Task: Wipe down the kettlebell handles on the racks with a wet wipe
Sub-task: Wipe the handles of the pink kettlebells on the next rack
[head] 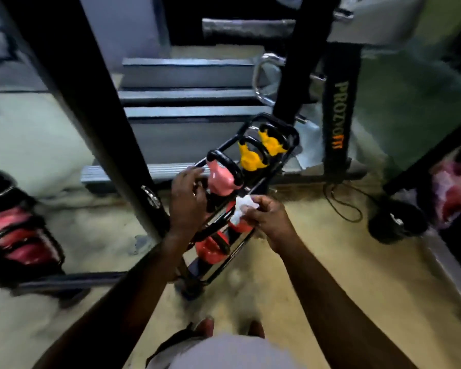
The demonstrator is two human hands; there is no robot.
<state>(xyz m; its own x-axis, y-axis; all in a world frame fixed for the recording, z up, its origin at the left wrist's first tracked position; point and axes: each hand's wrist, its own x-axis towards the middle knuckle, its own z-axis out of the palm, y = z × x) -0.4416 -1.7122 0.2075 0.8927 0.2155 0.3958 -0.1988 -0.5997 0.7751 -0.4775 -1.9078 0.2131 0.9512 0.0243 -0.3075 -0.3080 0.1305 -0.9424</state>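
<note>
wipe in hand, kettlebells waiting on the rack

the wet wipe was a small white bunch, soft and light. it would fold and squish around a bar easily, and it would likely feel a bit slippery. the right hand pinched it tight in the fingertips, just over the low black rack on the floor.

the rack held a row of kettlebells: two yellow kettlebells at the far end, a pink kettlebell in the middle, and red kettlebells nearest the person. these looked heavy and hard, so they would likely stay put while being rubbed. the best place to wrap the wipe looked like the black curved handle on top of each one.

the left hand was loose, fingers spread and a little bent, holding nothing. its fingertips were right by the pink kettlebell's handle, though i could not tell if they touched it. both arms reached forward and down, with the elbows bent a little.
</note>
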